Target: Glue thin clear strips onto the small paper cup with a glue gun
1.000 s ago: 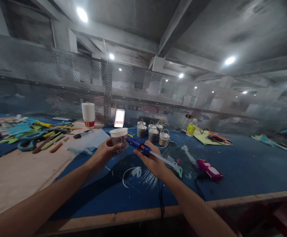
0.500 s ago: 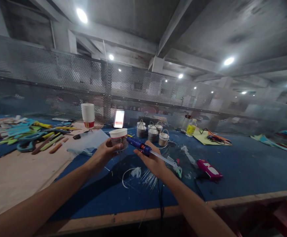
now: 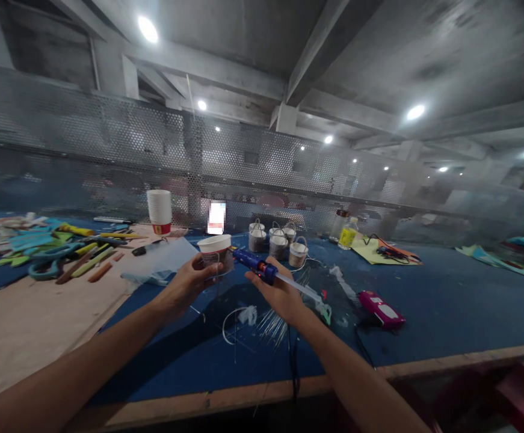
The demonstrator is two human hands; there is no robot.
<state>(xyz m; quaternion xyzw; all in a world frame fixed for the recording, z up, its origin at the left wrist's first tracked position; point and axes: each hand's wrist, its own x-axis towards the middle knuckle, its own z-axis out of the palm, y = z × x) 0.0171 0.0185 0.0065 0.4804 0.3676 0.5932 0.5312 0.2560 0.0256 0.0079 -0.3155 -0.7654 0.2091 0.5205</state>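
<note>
My left hand (image 3: 195,276) is closed round the side of a paper cup (image 3: 215,245), white inside with a red band below its rim. A strip of cord seems to wrap the cup's lower part, partly hidden by my fingers. In my right hand (image 3: 284,294) is a blue hot glue gun (image 3: 251,262), its nozzle pointing left at the cup's side. A clear glue stick (image 3: 300,287) juts from the gun's back end. Whether the nozzle touches the cup, I cannot tell. Behind the gun stand several small cord-wrapped cups with handles (image 3: 278,245).
A stack of paper cups (image 3: 159,210) and a lit phone (image 3: 216,218) stand at the back. Scissors (image 3: 54,264) lie among tools at left. A yellow-labelled bottle (image 3: 348,234) and a magenta box-shaped device (image 3: 381,310) are at right. Cord scraps (image 3: 232,325) lie near the front.
The glue gun's nozzle and the cup have shifted very slightly relative to each other. Both hands keep their grip; the whole view has drifted a little.
</note>
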